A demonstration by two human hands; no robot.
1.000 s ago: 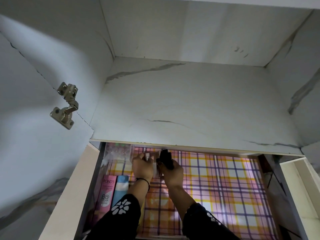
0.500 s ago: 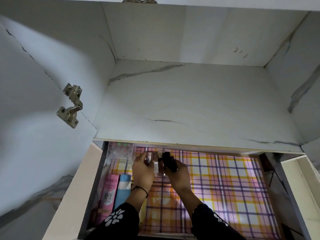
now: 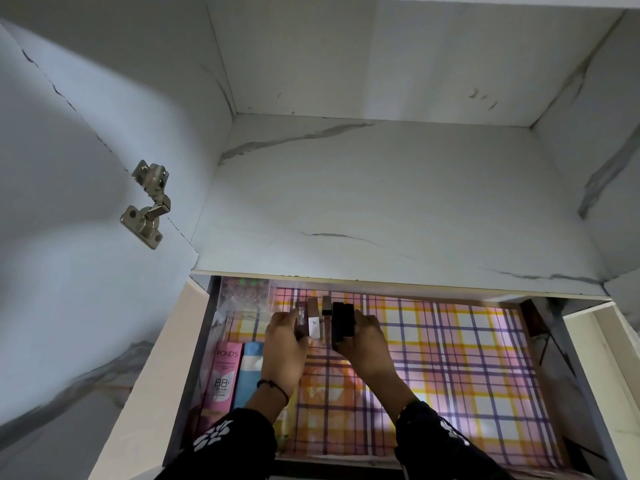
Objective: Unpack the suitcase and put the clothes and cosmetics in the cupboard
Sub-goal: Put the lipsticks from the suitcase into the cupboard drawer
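Note:
Both hands are inside an open cupboard drawer [image 3: 194, 344] lined with pink, yellow and purple plaid paper. My left hand [image 3: 285, 341] holds a brown cosmetic box [image 3: 301, 318] at the left end of a short row of small cosmetic boxes [image 3: 314, 320] standing upright on the liner. My right hand [image 3: 363, 336] grips a black box [image 3: 343, 322] at the row's right end. A pink Pond's BB cream tube [image 3: 223, 375] and a blue tube [image 3: 250, 374] lie along the drawer's left side.
A clear plastic case with pink contents [image 3: 244, 294] sits in the drawer's back left corner. Above the drawer a white marble-patterned shelf [image 3: 381, 202] juts out. The open cupboard door with a metal hinge [image 3: 149, 202] stands at the left. Plaid liner [image 3: 450, 358] fills the drawer's right half.
The view has tilted slightly, so the drawer shows more fully. Both hands stay at the row of boxes, pressed closer in on its two ends.

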